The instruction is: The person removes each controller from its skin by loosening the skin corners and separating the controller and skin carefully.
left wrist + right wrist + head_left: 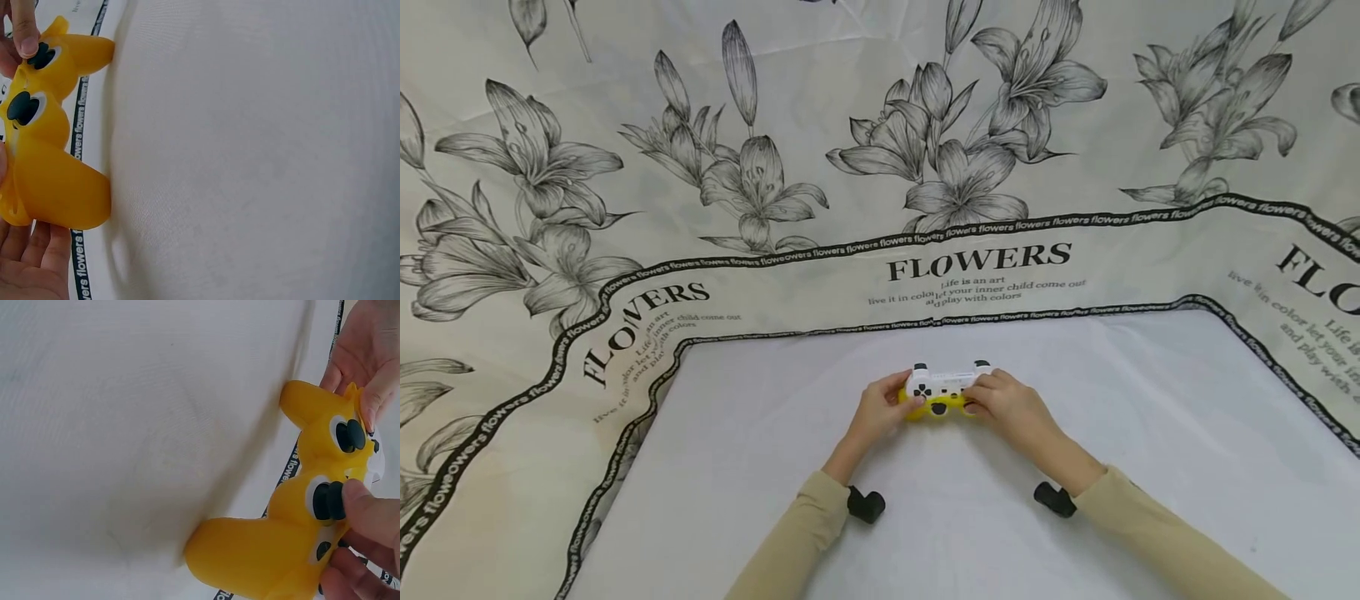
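Both hands are at a game controller [934, 386] with a white top face, yellow grips and black sticks, near the table's far side. My left hand [877, 414] holds its left end, thumb on the face near the direction pad. My right hand [1011, 407] grips the right end. In the right wrist view, the right thumb [374, 512] lies against a black thumbstick [329, 501], the other fingers curled by the buttons. The yellow part [53, 184] looks like a soft cover; its grips point toward me. The controller's underside is hidden.
A white cloth [760, 467] covers the table. Behind and at the sides hangs a flower-printed curtain [820, 292] with a black lettered border. Black wrist-worn devices [867, 505] show at both wrists.
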Demonstrator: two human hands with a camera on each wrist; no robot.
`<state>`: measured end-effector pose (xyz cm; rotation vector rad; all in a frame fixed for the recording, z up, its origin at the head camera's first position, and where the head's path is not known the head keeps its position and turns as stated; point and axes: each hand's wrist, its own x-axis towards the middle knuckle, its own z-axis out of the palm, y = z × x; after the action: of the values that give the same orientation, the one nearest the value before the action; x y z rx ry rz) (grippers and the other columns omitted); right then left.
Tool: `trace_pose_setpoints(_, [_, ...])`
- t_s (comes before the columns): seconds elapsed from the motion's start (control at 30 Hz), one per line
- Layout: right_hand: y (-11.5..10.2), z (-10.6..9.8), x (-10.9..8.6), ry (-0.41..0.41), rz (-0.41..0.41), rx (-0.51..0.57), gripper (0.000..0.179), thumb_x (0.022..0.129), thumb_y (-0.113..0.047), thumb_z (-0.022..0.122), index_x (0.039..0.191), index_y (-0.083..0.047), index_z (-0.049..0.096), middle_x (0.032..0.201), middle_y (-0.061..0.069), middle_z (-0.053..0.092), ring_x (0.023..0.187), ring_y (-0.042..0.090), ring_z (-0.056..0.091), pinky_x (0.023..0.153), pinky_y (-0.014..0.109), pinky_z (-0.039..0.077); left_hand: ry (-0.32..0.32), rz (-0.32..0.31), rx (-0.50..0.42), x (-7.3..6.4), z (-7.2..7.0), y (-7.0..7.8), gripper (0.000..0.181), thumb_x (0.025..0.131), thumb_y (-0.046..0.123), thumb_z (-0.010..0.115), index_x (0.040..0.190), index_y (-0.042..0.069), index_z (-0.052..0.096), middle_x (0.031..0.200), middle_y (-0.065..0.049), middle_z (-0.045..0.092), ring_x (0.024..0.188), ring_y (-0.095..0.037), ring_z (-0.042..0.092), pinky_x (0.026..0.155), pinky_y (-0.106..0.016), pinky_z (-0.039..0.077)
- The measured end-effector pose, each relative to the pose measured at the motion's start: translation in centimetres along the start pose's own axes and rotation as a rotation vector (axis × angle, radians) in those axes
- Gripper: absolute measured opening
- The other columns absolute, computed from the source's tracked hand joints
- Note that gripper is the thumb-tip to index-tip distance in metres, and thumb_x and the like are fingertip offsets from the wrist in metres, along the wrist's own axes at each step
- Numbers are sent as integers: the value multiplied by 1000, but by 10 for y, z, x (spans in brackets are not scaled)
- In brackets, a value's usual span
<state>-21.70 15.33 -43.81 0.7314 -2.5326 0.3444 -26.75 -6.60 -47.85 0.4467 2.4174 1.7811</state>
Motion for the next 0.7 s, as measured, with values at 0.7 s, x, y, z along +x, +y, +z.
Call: trace_pose_setpoints(0.7, [0,-2,-3,-22,24,67,10,84,1,67,85,-9,64,87,0,67,77,13,47,68,27,49,-15,-22,63,0,-2,7,54,85,10,73,133,-5,52,131,-20,59,117,-28,61,97,-32,50])
